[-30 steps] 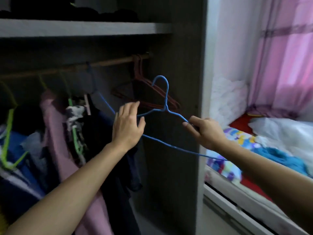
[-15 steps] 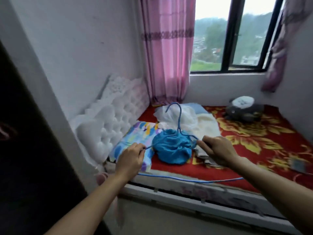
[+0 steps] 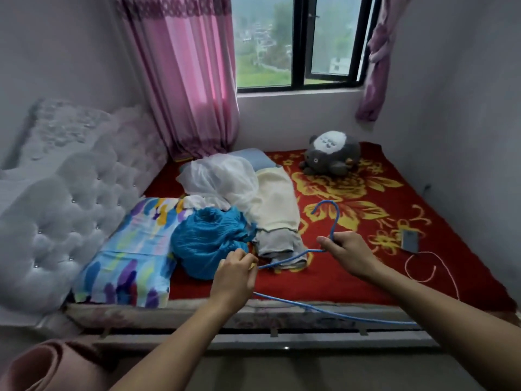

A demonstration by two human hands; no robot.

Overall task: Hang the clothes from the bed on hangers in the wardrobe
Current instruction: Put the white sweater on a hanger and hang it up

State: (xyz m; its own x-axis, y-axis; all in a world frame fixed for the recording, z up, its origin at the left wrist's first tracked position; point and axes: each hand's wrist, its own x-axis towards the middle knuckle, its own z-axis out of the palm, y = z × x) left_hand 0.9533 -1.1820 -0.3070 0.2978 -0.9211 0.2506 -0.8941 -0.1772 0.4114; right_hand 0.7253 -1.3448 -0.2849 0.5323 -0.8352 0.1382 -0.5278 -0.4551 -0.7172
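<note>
We see both hands out over the near edge of the bed, and between them a blue wire hanger (image 3: 335, 224). The left hand (image 3: 234, 275) has its fingers curled round one shoulder end of the wire. The right hand (image 3: 346, 252) is clenched round the neck, just under the hook, which stands up above the knuckles. The hanger's long bottom wire runs below both wrists, across the bed's near edge towards the right.

Just beyond the left hand lies a bunched blue garment (image 3: 208, 241) - so near the fingers that we cannot tell whether they touch it. Right of it, between the two hands and a little farther, a cream garment (image 3: 275, 204) lies lengthwise with a grey piece (image 3: 279, 244) at its near end. Behind these sits a heap of sheer white fabric (image 3: 222, 176).

All of this rests on the bed's red blanket (image 3: 366, 198) with its yellow flowers. A pillow (image 3: 132, 249) in a many-coloured case lies to the left, against the tufted pale headboard (image 3: 56, 207). Far on the bed, under the window (image 3: 298, 40), sits a grey and white plush toy (image 3: 332, 156). To the right of the right hand we make out a phone (image 3: 410, 240) and a looping white cable (image 3: 431, 266). A pink curtain (image 3: 186, 74) hangs left of the window - a purple one (image 3: 375, 60) is tied up at its right.
</note>
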